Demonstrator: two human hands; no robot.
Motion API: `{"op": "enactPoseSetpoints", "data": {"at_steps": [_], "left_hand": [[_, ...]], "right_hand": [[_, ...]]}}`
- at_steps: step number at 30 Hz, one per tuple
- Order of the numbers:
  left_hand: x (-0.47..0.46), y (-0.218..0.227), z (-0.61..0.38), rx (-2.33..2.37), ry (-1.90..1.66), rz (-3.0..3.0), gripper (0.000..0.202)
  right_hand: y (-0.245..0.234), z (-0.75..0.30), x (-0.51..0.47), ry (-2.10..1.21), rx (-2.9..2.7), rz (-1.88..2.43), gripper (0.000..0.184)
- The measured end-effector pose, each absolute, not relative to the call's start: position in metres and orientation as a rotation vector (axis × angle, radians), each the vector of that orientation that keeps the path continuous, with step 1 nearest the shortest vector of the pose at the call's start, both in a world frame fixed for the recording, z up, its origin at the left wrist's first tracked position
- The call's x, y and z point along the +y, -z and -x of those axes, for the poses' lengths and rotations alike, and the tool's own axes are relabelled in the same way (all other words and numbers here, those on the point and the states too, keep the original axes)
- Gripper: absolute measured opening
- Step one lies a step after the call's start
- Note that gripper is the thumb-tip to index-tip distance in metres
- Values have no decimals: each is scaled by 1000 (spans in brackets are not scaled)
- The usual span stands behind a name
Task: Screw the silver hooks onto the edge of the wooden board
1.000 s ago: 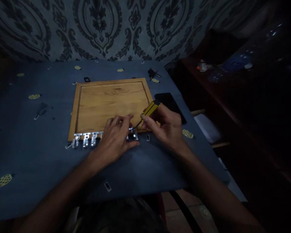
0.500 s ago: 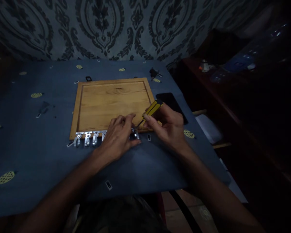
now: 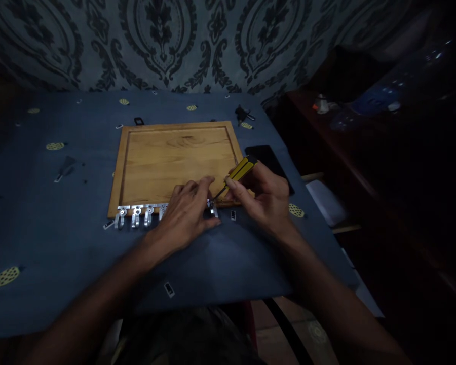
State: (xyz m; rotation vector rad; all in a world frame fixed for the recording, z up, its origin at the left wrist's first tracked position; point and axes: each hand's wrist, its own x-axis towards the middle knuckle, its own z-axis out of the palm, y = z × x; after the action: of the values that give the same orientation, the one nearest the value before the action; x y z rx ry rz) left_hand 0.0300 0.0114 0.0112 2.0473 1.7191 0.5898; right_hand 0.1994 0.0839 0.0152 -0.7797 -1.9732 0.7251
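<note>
A shallow wooden panel with a raised frame [image 3: 178,152] lies on the blue tablecloth. Along its near edge runs a metal hook rail [image 3: 137,215], its silvery hooks hanging over the side. My left hand [image 3: 184,208] is laid across this rail and holds it against the wood, thumb on the near side and fingers over the board; it hides the rail's middle. My right hand [image 3: 264,195] grips a yellow and black screwdriver [image 3: 240,171]. The tool slants down to the left, its tip at the rail's rightmost hook [image 3: 213,209]. Any screw there is too small to make out.
A dark phone [image 3: 269,159] lies right of the panel. Keys [image 3: 244,113] sit behind its far right corner. A small clear bag [image 3: 65,168] rests at the left. A large plastic bottle [image 3: 380,96] lies on the dark red furniture at the right.
The view has shifted very slightly. Both hands, the screwdriver and the panel keep practically the same places relative to each other.
</note>
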Motion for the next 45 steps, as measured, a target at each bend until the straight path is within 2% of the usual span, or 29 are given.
{"op": "enactPoseSetpoints", "data": {"at_steps": [12, 36, 45], "left_hand": [[13, -11, -30, 1673, -630, -2007, 87], [16, -6, -30, 1697, -643, -2043, 95], [14, -10, -31, 1696, -619, -2011, 96]], "right_hand": [[-15, -199, 84, -734, -1968, 751, 18], [-11, -199, 82, -821, -1824, 761, 16], [-15, -197, 80, -825, -1853, 758, 24]]}}
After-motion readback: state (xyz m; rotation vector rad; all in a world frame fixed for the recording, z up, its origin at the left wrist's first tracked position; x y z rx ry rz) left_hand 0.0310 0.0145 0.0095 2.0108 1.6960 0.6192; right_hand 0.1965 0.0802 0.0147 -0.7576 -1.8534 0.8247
